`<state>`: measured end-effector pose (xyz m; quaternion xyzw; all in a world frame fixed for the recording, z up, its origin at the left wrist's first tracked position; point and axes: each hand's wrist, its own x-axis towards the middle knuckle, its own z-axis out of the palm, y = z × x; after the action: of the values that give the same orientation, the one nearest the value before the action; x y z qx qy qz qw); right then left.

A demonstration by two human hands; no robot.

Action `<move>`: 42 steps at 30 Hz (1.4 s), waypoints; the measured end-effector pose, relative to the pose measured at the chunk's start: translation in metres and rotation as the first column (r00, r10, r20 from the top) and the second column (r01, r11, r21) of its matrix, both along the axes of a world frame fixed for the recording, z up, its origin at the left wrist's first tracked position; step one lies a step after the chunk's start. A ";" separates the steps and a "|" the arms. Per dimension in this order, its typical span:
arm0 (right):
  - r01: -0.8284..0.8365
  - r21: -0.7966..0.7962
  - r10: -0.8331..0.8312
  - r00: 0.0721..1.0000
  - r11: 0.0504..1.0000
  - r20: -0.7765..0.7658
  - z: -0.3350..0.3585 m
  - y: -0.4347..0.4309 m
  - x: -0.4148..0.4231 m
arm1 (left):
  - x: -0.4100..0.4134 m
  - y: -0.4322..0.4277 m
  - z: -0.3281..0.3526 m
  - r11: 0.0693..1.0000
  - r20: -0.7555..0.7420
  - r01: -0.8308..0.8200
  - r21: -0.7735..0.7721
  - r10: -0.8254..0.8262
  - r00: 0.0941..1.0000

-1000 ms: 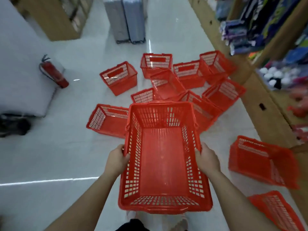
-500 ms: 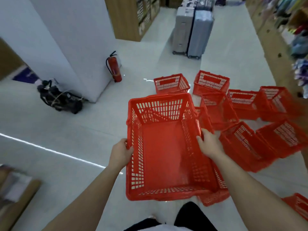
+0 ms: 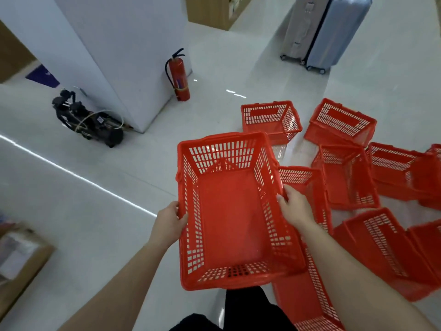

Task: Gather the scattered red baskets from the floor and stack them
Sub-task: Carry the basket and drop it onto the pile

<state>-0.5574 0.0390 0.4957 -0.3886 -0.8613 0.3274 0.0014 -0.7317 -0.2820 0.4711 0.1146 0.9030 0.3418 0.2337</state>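
Gripping a red basket (image 3: 233, 211) by its long rims, your left hand (image 3: 167, 225) curls over the left side, your right hand (image 3: 294, 206) over the right. Other baskets (image 3: 346, 177) lie scattered on the floor (image 3: 95, 211) to your right.

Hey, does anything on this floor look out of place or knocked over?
Yes: red baskets lie scattered on the floor at right, several tipped or leaning on each other. The left hand and right hand grip one basket upright.
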 end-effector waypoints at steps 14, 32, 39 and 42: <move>-0.143 -0.097 0.140 0.989 0.985 -0.035 -0.248 0.148 -0.180 | -0.069 0.122 -0.252 0.966 0.184 -0.183 -0.183 0.216 0.959; -0.257 -0.077 0.268 0.909 0.963 0.318 -0.432 0.156 -0.241 | -0.053 0.135 -0.431 0.954 0.407 -0.145 -0.263 0.246 0.880; -0.216 -0.059 0.212 0.808 0.975 0.550 -0.381 0.154 -0.183 | -0.086 0.160 -0.364 0.931 0.369 0.224 -0.288 -0.108 0.923; -0.163 -0.039 0.151 0.761 0.986 0.631 -0.312 0.153 -0.151 | -0.105 0.183 -0.297 0.865 0.334 0.373 -0.337 -0.260 0.906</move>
<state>-0.7089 0.1922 0.1840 -0.4023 -0.8441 0.1694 -0.3115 -0.8369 -0.0987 0.1746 0.1642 0.8795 0.1225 0.4295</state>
